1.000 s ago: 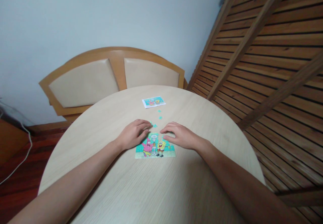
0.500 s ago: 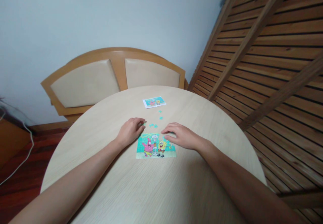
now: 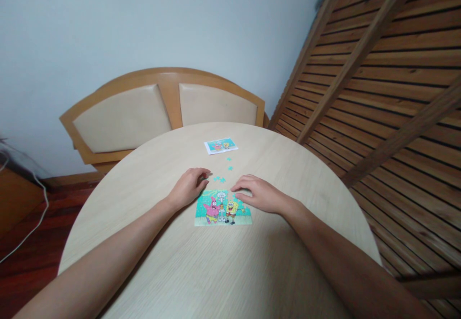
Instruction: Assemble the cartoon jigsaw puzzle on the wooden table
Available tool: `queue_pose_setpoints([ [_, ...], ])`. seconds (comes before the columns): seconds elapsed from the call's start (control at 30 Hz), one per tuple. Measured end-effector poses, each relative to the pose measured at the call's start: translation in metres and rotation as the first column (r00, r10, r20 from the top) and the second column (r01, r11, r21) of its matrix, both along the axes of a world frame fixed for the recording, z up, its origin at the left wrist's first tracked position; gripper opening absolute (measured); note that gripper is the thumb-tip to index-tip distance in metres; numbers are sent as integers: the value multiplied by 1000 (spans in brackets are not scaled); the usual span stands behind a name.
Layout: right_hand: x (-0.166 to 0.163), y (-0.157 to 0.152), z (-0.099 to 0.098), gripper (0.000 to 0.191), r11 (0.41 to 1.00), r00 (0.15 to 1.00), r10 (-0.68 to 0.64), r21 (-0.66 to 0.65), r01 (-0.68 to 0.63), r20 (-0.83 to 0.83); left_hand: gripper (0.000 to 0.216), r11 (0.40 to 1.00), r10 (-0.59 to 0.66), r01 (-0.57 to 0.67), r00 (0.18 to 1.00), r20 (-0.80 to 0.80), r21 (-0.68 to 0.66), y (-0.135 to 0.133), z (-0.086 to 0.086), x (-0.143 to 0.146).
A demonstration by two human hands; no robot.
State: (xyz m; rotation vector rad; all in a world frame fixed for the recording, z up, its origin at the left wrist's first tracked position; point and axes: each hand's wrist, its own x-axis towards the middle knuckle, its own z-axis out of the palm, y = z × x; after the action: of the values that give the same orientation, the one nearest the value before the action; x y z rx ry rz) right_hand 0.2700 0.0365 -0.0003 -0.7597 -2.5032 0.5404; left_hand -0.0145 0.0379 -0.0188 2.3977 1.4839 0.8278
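A jigsaw puzzle (image 3: 221,208) lies flat on the table, showing a pink starfish, a tall pale figure and a yellow square character on turquoise. A gap in its upper right part bares the table beside my right fingers. My left hand (image 3: 189,184) is just past the puzzle's upper left corner, its thumb and fingers apart. Over the puzzle's upper right corner rests my right hand (image 3: 260,193), fingers and thumb parted, with no piece visible between them. Several loose turquoise puzzle pieces (image 3: 222,180) lie between the hands, and others (image 3: 230,168) farther off.
Beyond the loose pieces lies a picture card (image 3: 221,146) with the same scene. The round wooden table (image 3: 223,271) stands against a cushioned bench back (image 3: 171,93). Wooden slats (image 3: 378,93) rise on the right. A white cable (image 3: 45,199) hangs at the left.
My left fingertips have moved slightly right, and the turquoise piece that showed beside them no longer shows. My right hand has hardly moved.
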Motion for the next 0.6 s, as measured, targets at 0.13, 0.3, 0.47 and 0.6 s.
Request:
queue_pose_setpoints([
  [0.13,0,0,0,17,1000,1000,-6,-4,6,15,28,998,58,-58,998,-11,-6,-2,1,-1],
  [0.3,0,0,0,16,1000,1000,-5,-1,5,3,35,998,58,-55,993,-99,27,-4,4,-6],
  [0.47,0,0,0,17,1000,1000,2,-1,-2,1,32,1000,-4,4,1000,-13,-28,0,0,-10],
  [0.6,0,-1,0,18,1000,1000,2,4,-2,-2,32,995,-28,44,985,167,-94,3,-7,-9],
])
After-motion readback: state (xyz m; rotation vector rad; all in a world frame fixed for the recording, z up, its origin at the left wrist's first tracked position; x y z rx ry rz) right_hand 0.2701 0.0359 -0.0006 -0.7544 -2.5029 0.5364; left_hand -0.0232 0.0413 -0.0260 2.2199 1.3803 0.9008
